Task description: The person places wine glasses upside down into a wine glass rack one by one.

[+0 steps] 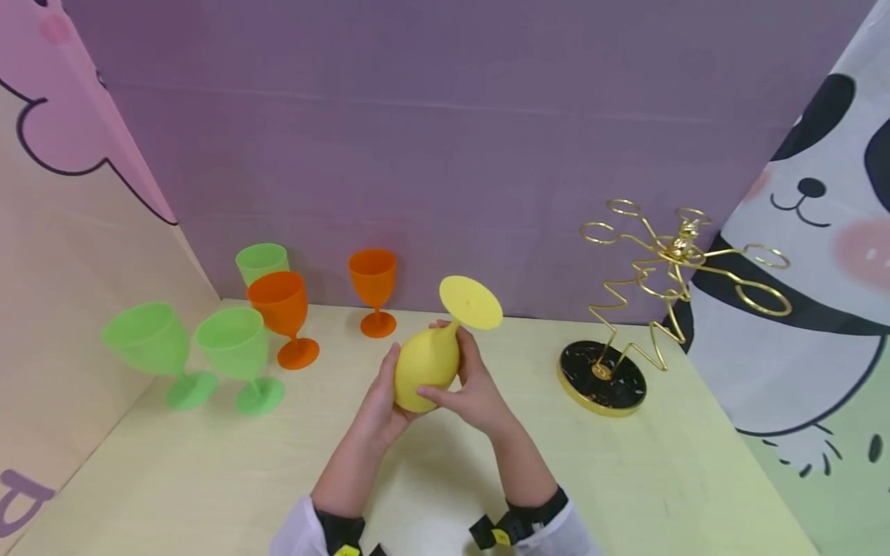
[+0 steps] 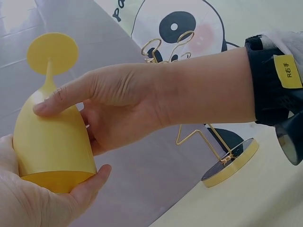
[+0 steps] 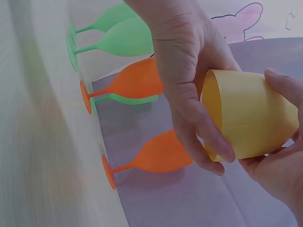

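Note:
A yellow goblet is held upside down and tilted above the table, its round foot pointing up and away. My left hand grips it low by the rim; in the right wrist view its fingers wrap the open edge. My right hand holds the bowl near the stem, with the thumb lying along its side in the left wrist view. The other right-hand fingers are partly hidden behind the bowl.
Left on the table stand green goblets and an orange goblet; another orange goblet stands near the purple backdrop. On the right, a gold wire rack with rings rises from a round black base.

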A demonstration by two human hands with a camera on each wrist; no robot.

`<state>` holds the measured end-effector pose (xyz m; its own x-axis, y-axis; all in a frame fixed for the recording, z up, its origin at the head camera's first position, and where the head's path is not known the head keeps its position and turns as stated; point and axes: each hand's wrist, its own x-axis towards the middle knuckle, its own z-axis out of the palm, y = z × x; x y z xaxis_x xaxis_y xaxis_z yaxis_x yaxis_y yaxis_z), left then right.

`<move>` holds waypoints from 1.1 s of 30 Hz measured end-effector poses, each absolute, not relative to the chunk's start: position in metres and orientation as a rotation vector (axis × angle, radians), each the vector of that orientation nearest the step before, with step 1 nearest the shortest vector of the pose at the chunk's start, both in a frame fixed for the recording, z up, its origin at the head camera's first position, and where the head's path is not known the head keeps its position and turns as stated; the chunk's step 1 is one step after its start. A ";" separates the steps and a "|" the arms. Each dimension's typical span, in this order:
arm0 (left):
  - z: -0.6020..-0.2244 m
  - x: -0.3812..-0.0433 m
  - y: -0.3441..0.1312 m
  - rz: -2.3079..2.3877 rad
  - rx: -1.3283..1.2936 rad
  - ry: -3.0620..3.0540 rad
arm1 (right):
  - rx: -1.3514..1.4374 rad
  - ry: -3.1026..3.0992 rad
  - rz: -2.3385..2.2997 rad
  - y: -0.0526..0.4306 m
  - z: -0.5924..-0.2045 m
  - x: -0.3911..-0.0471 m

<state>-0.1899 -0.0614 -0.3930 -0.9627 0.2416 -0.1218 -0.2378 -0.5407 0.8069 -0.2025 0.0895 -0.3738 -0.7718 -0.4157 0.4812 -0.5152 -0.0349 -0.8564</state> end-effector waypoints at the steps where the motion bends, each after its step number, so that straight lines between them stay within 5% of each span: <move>1: -0.393 -0.190 -0.061 2.540 0.005 1.326 | 1.028 -2.129 1.945 0.090 -0.374 -0.203; 33: -0.374 -0.191 -0.078 2.526 0.075 1.681 | 0.822 -2.147 1.899 0.095 -0.335 -0.192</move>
<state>-0.1906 -0.0782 -0.3738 -0.9932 0.1152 -0.0177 -0.0608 -0.3826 0.9219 -0.1918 0.0946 -0.3353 -0.8363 -0.2926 0.4637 -0.4959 0.0430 -0.8673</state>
